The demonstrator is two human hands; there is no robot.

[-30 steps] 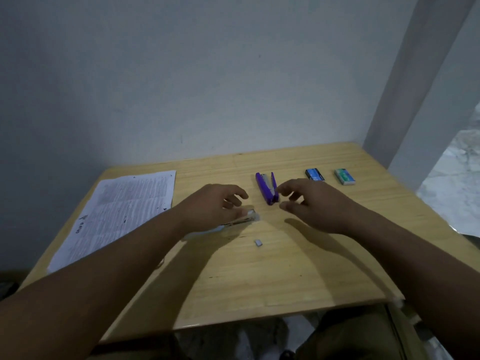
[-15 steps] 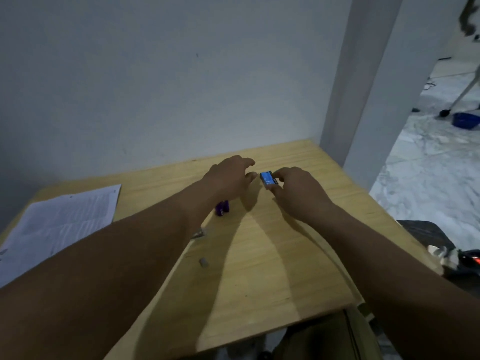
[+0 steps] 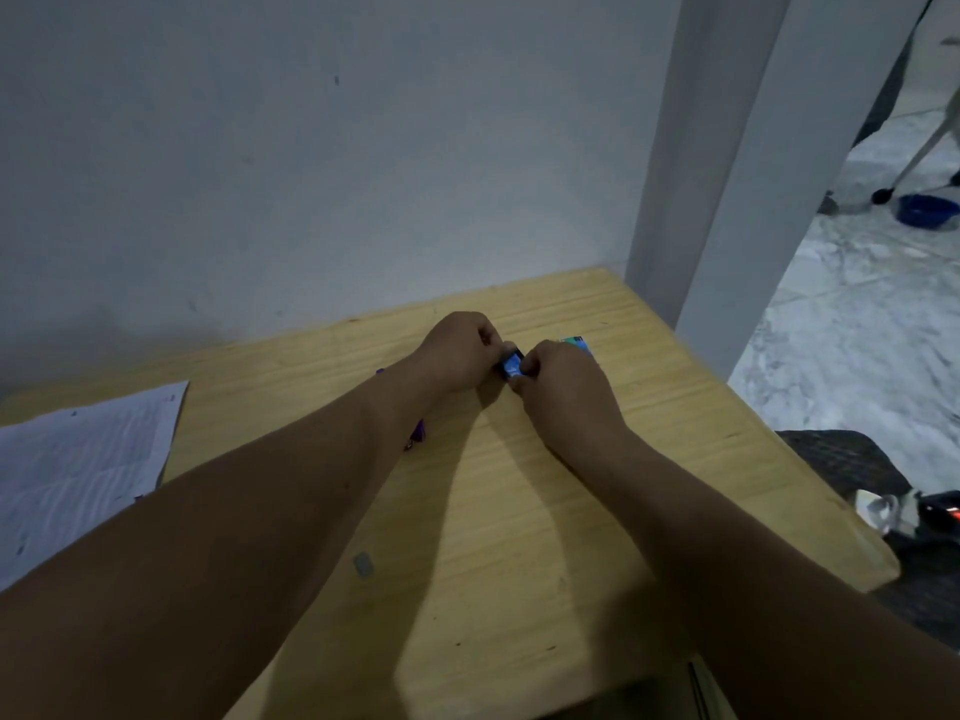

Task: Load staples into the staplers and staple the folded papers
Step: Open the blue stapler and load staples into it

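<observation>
A small blue staple box point(image 3: 511, 365) is held between my left hand point(image 3: 460, 354) and my right hand point(image 3: 558, 383), just above the far part of the wooden table point(image 3: 519, 511). Fingers of both hands pinch its ends. A green staple box point(image 3: 577, 341) peeks out behind my right hand. The purple stapler point(image 3: 418, 432) lies mostly hidden under my left forearm. A short strip of staples point(image 3: 364, 564) rests on the table nearer to me. Printed paper point(image 3: 78, 470) lies at the left edge.
A white wall runs along the table's far side, and a white pillar point(image 3: 701, 200) stands at its right corner. A dark chair seat point(image 3: 841, 459) and marble floor lie to the right. A blue bowl point(image 3: 927, 210) sits on the floor.
Both hands left the purple stapler and went right to the blue staple box, which they now grip together. The view has swung to the right.
</observation>
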